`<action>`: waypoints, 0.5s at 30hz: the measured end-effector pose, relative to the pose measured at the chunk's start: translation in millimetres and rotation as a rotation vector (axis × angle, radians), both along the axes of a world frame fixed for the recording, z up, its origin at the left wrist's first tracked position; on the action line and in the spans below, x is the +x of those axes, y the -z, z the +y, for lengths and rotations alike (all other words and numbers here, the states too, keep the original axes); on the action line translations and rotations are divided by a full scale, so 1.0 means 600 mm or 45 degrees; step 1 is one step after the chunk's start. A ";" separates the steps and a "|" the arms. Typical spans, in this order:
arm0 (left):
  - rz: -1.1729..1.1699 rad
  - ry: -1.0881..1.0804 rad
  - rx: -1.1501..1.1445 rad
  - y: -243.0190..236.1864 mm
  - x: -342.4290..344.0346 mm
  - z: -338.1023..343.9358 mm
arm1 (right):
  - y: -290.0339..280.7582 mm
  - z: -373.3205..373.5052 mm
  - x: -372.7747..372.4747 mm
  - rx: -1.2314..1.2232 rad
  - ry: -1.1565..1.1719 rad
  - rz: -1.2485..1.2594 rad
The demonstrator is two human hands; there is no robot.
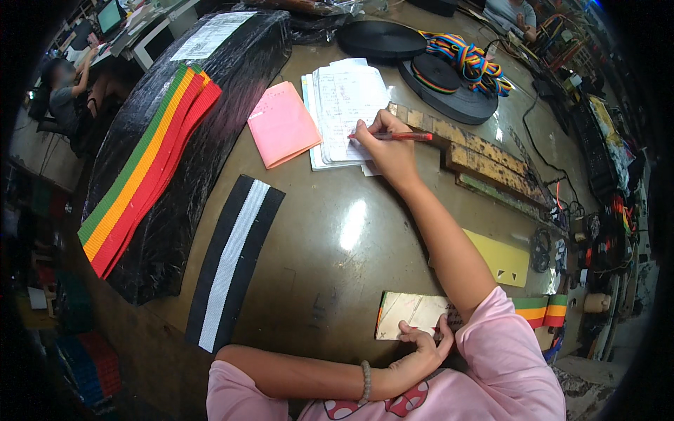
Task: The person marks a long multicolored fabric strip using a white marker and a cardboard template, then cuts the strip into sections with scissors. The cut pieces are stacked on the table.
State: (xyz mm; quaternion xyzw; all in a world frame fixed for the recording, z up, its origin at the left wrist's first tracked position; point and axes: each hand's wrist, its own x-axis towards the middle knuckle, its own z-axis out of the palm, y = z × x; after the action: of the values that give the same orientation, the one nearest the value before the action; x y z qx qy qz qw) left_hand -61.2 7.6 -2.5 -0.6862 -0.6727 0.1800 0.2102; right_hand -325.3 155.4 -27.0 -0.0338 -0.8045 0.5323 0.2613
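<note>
My right hand point(387, 146) is closed around a red pen point(411, 136), with its tip on the handwritten top sheet of a stack of papers point(344, 95). A folded pink paper point(284, 125) lies against the stack's left side. Close to my body, my left hand point(421, 351) has its fingers curled at the lower edge of a cream card point(407, 314) with handwriting on it. My right sleeve and arm cover the card's right end. A green, yellow and red striped webbing strip point(530, 309) lies just beyond that sleeve.
A black plastic-wrapped bundle point(151, 231) carries folded striped webbing point(151, 168). A black-and-white strap point(235, 263) lies beside it. Rolls of black webbing point(382, 38), rainbow cord point(470, 63), worn yellow bars point(491, 165) and a yellow sheet point(498, 256) occupy the table. Other people sit beyond.
</note>
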 end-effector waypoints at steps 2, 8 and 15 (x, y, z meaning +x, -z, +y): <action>0.022 -0.008 -0.001 0.000 0.000 0.000 | 0.001 0.000 -0.001 -0.018 -0.032 -0.005; 0.003 0.016 -0.039 -0.002 -0.002 0.000 | -0.002 0.001 0.002 0.157 -0.031 -0.073; 0.039 0.047 -0.120 -0.005 -0.002 0.000 | -0.003 0.005 -0.001 -0.120 -0.094 0.001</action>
State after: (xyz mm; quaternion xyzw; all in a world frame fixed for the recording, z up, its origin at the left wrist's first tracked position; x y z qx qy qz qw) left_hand -62.6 7.4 0.3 -0.7047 -0.6476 0.2180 0.1912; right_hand -325.8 158.4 -25.2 -0.0160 -0.7790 0.5791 0.2399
